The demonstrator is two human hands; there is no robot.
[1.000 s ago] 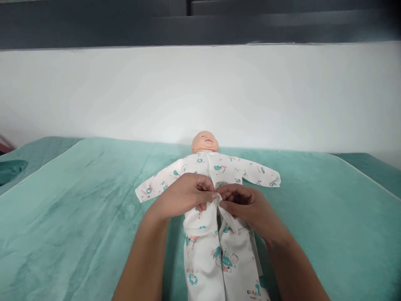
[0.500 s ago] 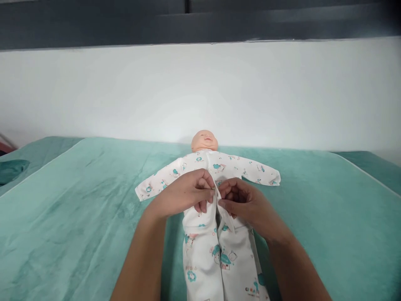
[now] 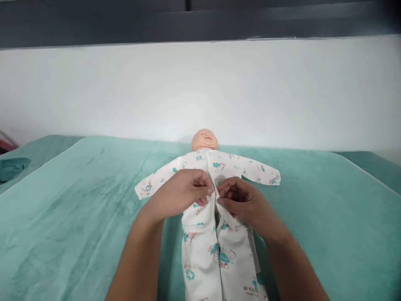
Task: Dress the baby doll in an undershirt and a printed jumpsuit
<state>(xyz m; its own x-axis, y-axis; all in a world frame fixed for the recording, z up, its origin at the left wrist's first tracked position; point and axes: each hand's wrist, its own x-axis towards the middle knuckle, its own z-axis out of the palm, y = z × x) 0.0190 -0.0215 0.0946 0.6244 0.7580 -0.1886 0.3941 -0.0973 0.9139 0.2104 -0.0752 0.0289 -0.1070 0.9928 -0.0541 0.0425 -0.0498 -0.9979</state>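
Observation:
A baby doll (image 3: 204, 140) lies on its back, dressed in a white printed baby romper (image 3: 203, 251) with its sleeves spread to both sides. Over the romper's belly, my left hand (image 3: 184, 190) pinches one edge of the front opening between thumb and fingers. Just to its right, my right hand (image 3: 242, 200) grips the other edge, which is turned up so its plain inner side shows. Below the hands the front flaps lie side by side with a narrow gap. Any fastener between the fingertips is too small to make out.
A teal plush cover (image 3: 87, 209) spreads under the doll, with a pale seam near each side. Behind it rises a white wall (image 3: 200, 88) with a dark band along the top. A darker teal fold (image 3: 14, 169) lies at the left edge.
My left hand has shifted slightly left, its fingertips a little apart from the right hand's. My right hand keeps its grip on the edge almost unmoved.

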